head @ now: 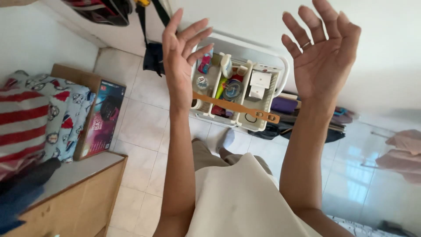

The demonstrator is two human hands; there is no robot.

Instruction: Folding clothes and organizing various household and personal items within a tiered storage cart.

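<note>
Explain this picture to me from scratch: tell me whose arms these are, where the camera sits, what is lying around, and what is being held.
There is no machine here. The one picture comes from a camera worn on a person's head, looking down, so the two bare arms rising from the bottom are the wearer's own. The left hand and the right hand are both raised with fingers spread, and neither holds or touches anything. The right hand wears a ring.

Below them on the tiled floor stands a white plastic organizer basket with compartments full of small bottles and boxes; a long orange-brown strip lies across its top. At the left, a wooden cabinet carries folded patterned cloths and a flat printed box.
</note>
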